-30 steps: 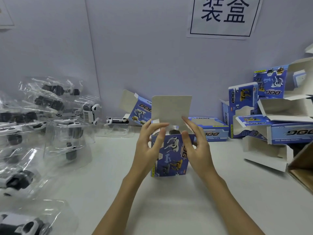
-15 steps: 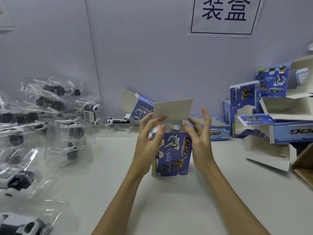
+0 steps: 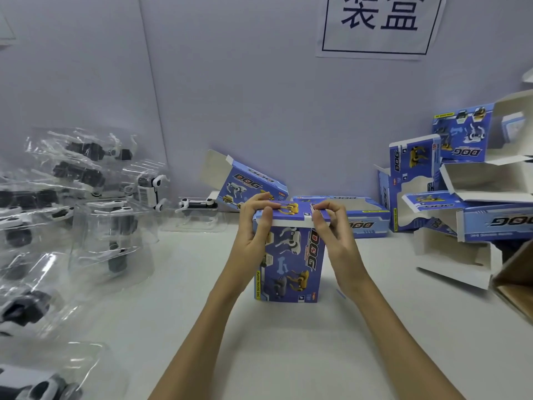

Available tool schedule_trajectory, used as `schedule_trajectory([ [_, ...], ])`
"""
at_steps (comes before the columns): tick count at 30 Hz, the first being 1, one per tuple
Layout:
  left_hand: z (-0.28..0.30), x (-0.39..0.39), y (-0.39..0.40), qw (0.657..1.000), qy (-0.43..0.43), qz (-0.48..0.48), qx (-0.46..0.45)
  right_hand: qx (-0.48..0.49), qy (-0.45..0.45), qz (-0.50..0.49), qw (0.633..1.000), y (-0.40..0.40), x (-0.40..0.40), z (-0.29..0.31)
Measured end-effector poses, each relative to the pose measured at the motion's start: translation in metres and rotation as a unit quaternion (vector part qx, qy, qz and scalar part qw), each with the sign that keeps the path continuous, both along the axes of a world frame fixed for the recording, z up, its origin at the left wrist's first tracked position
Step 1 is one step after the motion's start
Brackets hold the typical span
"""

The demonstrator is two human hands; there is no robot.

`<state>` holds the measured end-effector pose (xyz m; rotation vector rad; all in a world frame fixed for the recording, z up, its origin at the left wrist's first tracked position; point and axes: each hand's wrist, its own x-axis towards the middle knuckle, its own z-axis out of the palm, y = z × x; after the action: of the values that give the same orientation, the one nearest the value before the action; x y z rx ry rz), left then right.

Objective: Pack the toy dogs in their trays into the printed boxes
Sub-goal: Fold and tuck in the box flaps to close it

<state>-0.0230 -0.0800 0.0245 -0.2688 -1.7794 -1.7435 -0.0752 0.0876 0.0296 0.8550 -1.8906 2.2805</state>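
Where the head view meets the white surface [image 3: 288,356], a printed box [image 3: 291,255] stands upright, lid folded down, its contents hidden. Left hand [image 3: 253,226] and right hand [image 3: 334,232] pinch its top corners. Toy dogs in clear trays [image 3: 86,197] blur at left, partly cut off.

Left hand [image 3: 253,229] and right hand [image 3: 334,229] raised, fingers curled, pinching.

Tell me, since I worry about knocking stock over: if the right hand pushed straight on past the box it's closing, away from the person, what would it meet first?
Probably the flat windowed box lying just behind the upright box; the right hand sits right before it, though depth is uncertain.
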Motion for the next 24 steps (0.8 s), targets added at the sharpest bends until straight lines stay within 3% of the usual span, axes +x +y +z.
schedule_trajectory([
  [7, -0.009, 0.000, 0.005, 0.998, 0.025, 0.062, 0.023, 0.059, 0.096, -0.085, 0.990, -0.004, 0.011, 0.002],
  [9, -0.012, 0.003, 0.010, 0.984, 0.035, 0.176, -0.022, 0.043, 0.094, -0.139, 0.985, -0.011, 0.017, 0.000],
  [11, -0.017, 0.008, 0.015, 0.956, 0.043, 0.258, -0.134, 0.006, 0.068, -0.182, 0.981, -0.017, 0.022, -0.002],
  [16, -0.014, 0.018, 0.016, 0.916, 0.024, 0.280, -0.288, -0.060, -0.016, -0.066, 0.996, -0.018, 0.027, -0.003],
  [20, -0.010, 0.022, 0.007, 0.911, 0.019, 0.260, -0.319, -0.028, 0.008, -0.021, 0.999, -0.008, 0.021, 0.005],
  [24, -0.005, 0.024, -0.005, 0.876, 0.068, 0.234, -0.416, 0.025, 0.019, 0.015, 0.999, 0.002, 0.014, 0.003],
])
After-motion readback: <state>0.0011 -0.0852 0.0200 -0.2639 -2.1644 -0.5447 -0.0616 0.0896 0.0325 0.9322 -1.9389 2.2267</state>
